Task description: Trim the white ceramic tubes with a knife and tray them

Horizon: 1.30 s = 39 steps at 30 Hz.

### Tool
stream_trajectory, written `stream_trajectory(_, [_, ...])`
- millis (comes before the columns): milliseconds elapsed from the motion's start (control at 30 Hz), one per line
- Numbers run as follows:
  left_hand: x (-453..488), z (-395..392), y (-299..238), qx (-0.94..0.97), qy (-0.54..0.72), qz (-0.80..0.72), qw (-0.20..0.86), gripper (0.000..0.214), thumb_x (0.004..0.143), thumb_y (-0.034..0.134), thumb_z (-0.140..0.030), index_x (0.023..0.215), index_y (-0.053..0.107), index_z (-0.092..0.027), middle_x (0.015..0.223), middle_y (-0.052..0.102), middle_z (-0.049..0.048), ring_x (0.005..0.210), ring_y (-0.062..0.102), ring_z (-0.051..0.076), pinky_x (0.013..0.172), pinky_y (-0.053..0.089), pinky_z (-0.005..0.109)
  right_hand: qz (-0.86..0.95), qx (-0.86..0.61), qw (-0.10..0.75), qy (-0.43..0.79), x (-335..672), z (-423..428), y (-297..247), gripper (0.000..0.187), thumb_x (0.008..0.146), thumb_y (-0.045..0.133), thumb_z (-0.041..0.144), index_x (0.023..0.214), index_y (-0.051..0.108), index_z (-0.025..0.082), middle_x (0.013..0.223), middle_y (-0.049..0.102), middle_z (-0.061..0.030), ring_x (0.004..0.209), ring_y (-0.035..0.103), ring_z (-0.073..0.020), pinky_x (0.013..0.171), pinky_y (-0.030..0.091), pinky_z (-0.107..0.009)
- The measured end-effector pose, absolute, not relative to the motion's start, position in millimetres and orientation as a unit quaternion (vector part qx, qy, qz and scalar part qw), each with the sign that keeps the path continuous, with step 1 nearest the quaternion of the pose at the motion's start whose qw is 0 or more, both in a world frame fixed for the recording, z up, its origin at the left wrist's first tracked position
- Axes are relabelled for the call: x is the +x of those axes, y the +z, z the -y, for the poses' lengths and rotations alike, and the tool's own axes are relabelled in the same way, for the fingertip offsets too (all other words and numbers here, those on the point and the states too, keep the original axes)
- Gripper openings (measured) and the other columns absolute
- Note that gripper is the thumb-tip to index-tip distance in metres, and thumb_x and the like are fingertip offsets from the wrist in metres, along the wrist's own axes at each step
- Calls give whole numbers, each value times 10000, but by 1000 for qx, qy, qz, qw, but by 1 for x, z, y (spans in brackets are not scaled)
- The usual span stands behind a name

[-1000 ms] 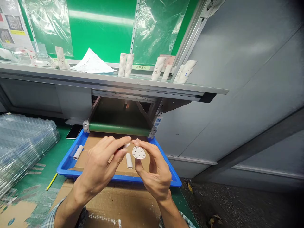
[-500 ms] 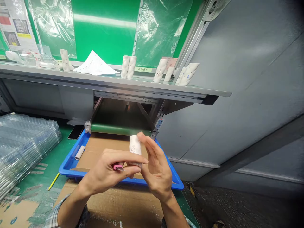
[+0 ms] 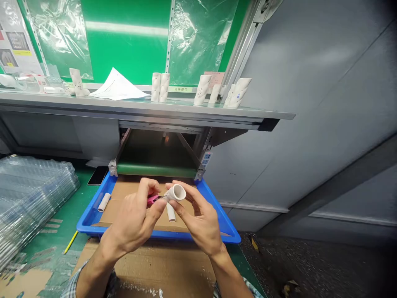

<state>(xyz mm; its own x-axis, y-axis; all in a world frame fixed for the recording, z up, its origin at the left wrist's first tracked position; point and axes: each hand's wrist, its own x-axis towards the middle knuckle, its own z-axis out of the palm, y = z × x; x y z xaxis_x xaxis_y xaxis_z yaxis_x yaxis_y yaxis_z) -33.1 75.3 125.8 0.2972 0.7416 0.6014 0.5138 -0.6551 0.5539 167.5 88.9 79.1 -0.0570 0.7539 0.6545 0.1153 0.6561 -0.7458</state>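
Observation:
My right hand [image 3: 200, 219] is closed round a white tube [image 3: 179, 193], tilted so that its open round end faces me. In my left hand [image 3: 133, 219] is a small pink-handled tool [image 3: 152, 199] with a metal tip; its exact kind is mostly hidden by the fingers. The tip is at the tube's side, and the left thumb is close to the tube too. Below the hands, a second white tube [image 3: 171, 212] lies on the cardboard-lined blue tray [image 3: 130, 232]. Another white tube [image 3: 104, 203] leans by the tray's left wall.
A green conveyor belt [image 3: 156, 169] ends above the tray. Stacked clear plastic trays [image 3: 34, 194], a phone [image 3: 98, 176] and a yellow stick [image 3: 71, 242] are at the left. Several patterned white tubes, such as one tube [image 3: 202, 90], stand on the shelf [image 3: 124, 106].
The held tube has turned from upright to open end towards me, now gripped by my right hand. My left hand has brought the pink tool up to it. The tube below has come into view.

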Motion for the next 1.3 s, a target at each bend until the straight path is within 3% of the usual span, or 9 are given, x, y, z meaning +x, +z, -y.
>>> stream_trajectory(133, [-30, -76, 126, 814, 412, -408, 30, 397, 1208, 286, -389, 917, 506, -233, 704, 586, -46, 560, 551, 129, 566, 373, 258, 714, -322, 599, 168, 171, -88, 84, 346, 1035, 760, 221, 1372, 738, 297, 1330, 798, -70, 1232, 773, -235, 1086, 658, -387])
stream_trajectory(300, [-24, -74, 125, 803, 419, -413, -95, 507, 1127, 463, -653, 922, 581, -204, 737, 712, -24, 602, 675, 144, 568, 369, 289, 745, -292, 583, 138, 173, -88, 88, 411, 1044, 735, 181, 1431, 711, 319, 1367, 776, -63, 1286, 747, -230, 1129, 637, -379])
stream_trajectory(467, [-22, -72, 124, 796, 404, -428, -143, 572, 1125, 437, -674, 827, 575, -205, 676, 693, -24, 568, 677, 156, 537, 333, 315, 753, -284, 576, 141, 174, -85, 89, 440, 1044, 730, 167, 1451, 700, 333, 1390, 762, -53, 1303, 734, -209, 1140, 620, -339])
stream_trajectory(1067, [-25, -70, 120, 805, 357, -454, -137, 571, 1147, 431, -621, 774, 559, -208, 659, 660, -20, 539, 586, 146, 545, 231, 335, 746, -295, 582, 130, 173, -81, 91, 472, 1027, 734, 114, 1434, 714, 352, 1387, 755, -39, 1303, 723, -200, 1180, 583, -336])
stream_trajectory(1300, [-23, -73, 119, 819, 394, -412, -62, 591, 1170, 413, -563, 715, 519, -201, 597, 574, -46, 490, 475, 104, 530, 259, 311, 724, -314, 595, 151, 171, -83, 86, 367, 1025, 758, 175, 1368, 729, 304, 1351, 772, -70, 1278, 737, -235, 1152, 609, -395])
